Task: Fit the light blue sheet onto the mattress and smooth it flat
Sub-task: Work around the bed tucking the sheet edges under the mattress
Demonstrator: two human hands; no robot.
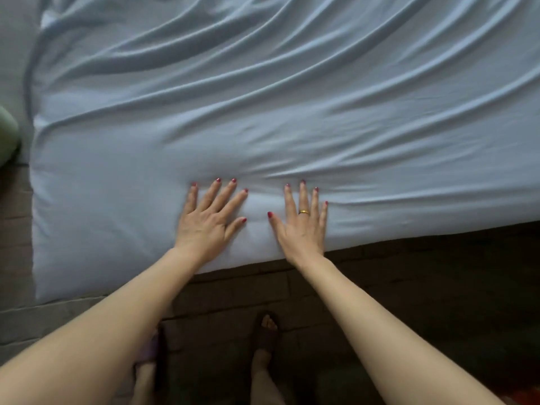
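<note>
Both of your hands lie flat and spread on the light blue sheet (263, 118), gripping nothing. Your left hand (209, 220) presses palm-down near the front edge of the mattress (87, 258), fingers straight and fanned apart, thumb angled toward the other hand. Your right hand (302, 226) presses palm-down just beside it, fingers straight and closer together, a gold ring (304, 212) on one finger. A narrow strip of sheet shows between the two thumbs; the hands do not touch each other.

Sheet position: it covers the whole visible top of the mattress and wraps over the near left corner and the front edge. Around and just beyond your fingertips the fabric is fairly flat, with small short creases running rightward from your right hand. Farther back, long diagonal folds sweep across the surface from lower left to upper right, deepest toward the top of view.

Surroundings: dark tiled floor (423, 287) lies below the front edge. Your feet stand on it close to the mattress, the right one in a dark sandal (267, 334). A pale green object (7, 135), only partly visible, sits at the left edge, beside the mattress.
</note>
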